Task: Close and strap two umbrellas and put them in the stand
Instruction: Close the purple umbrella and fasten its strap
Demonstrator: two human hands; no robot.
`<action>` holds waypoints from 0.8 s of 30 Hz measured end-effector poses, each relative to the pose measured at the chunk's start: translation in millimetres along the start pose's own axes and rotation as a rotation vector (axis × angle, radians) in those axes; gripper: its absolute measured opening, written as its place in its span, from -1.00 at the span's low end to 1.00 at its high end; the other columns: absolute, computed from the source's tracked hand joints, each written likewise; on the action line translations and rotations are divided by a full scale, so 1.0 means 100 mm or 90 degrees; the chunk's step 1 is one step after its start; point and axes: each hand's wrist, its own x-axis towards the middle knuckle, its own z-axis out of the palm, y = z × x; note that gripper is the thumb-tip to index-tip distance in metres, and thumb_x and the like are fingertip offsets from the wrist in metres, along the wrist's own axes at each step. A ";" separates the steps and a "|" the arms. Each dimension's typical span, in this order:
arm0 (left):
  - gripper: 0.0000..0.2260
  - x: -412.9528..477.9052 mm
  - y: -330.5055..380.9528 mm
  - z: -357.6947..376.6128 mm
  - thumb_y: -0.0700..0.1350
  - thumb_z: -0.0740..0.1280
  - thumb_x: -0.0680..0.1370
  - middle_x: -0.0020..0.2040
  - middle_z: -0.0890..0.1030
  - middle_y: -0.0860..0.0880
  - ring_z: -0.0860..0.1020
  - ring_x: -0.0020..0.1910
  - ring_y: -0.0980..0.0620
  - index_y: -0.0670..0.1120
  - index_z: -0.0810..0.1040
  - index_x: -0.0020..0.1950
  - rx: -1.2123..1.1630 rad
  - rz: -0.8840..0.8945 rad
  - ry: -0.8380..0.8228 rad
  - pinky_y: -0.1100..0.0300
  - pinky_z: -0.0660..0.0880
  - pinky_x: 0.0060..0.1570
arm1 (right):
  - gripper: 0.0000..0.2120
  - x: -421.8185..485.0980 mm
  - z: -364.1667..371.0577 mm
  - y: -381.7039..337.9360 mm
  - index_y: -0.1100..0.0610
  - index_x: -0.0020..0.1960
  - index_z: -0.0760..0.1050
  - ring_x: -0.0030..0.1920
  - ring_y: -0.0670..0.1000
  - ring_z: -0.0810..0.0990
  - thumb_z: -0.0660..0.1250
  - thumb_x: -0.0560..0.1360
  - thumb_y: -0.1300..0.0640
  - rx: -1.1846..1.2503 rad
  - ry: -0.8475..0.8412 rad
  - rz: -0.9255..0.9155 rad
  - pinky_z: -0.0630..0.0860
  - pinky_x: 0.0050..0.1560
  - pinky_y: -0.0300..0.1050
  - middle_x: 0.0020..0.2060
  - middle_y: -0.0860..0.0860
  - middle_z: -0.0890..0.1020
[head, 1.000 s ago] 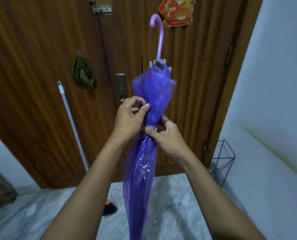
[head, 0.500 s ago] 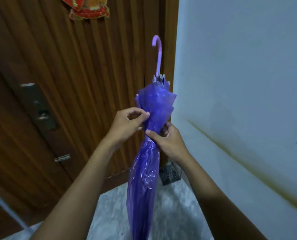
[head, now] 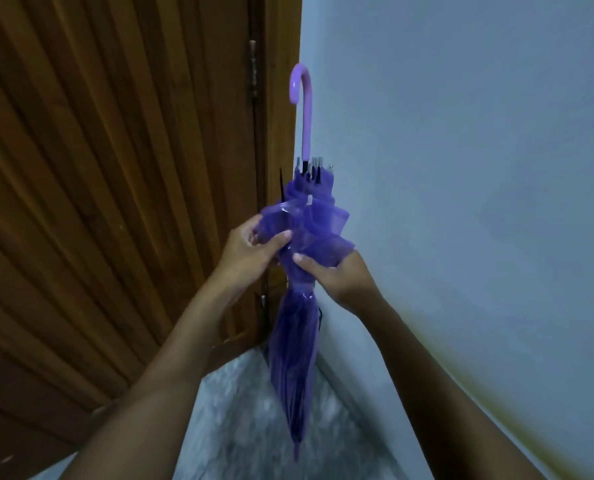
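Note:
A folded purple umbrella [head: 293, 344] hangs upright in front of me, tip down, its pale purple hooked handle [head: 305, 109] pointing up. My left hand [head: 250, 251] pinches the gathered canopy on its left side, just under the ruffled rim. My right hand [head: 340, 278] grips the canopy from the right at the same height, thumb pressed on the fabric where the strap band circles it. The canopy flares loose above my fingers and is bunched tight below them. A few thin black wires [head: 282, 188] show behind the umbrella; whether they belong to the stand I cannot tell. No second umbrella is in view.
A ribbed wooden door [head: 115, 185] fills the left side, its frame [head: 278, 133] meeting a pale blue wall [head: 461, 168] on the right. Grey marbled floor [head: 247, 427] lies below, in the corner between door and wall.
My view has swung right, from the door toward the corner and wall. The wire stand has dropped out of clear sight. Both hands stay on the umbrella, at the same spot on the canopy.

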 end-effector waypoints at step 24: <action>-0.79 2.27 -2.18 0.10 -0.24 0.47 0.34 -0.20 0.70 0.08 0.64 -0.11 0.05 -0.02 0.61 -0.09 -0.031 -0.074 0.117 0.05 0.57 0.02 | -0.57 2.43 0.20 2.30 0.20 0.25 0.46 0.09 -0.05 0.57 0.51 0.43 0.31 -0.068 -0.020 0.043 0.52 0.16 -0.26 0.05 0.00 0.58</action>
